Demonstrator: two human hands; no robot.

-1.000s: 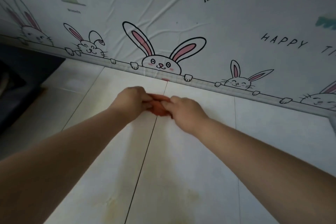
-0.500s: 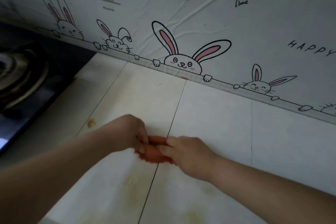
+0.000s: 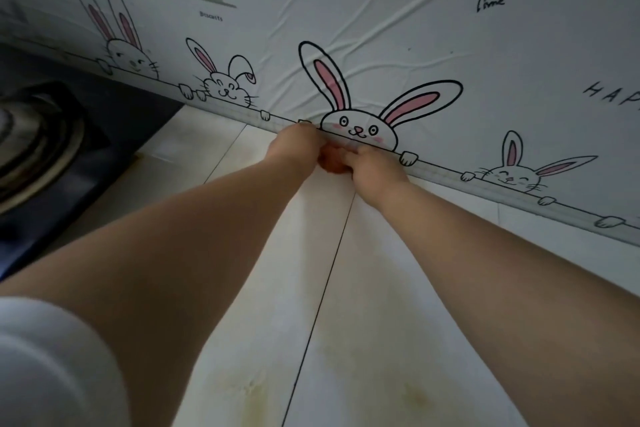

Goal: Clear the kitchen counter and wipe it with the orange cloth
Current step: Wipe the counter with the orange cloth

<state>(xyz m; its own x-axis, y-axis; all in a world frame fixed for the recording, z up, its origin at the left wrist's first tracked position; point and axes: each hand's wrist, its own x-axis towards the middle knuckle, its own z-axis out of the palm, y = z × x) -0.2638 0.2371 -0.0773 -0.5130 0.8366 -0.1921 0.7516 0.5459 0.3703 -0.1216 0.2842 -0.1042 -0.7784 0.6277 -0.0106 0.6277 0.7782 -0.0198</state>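
The orange cloth (image 3: 333, 163) is bunched small between both hands, only a patch of it showing. My left hand (image 3: 297, 146) grips its left side and my right hand (image 3: 375, 168) grips its right side, fingers curled round it. Both hold it down on the white tiled counter (image 3: 398, 288), right at the back where the counter meets the wall, below the big rabbit drawing. Most of the cloth is hidden under my fingers.
A black gas stove (image 3: 52, 156) with a burner lies at the left of the counter. The wall (image 3: 415, 28) with rabbit pictures rises just behind my hands. Yellowish stains (image 3: 249, 388) mark the tiles near the front.
Both hands have pushed the cloth from the middle of the counter away from me to the back edge at the wall.
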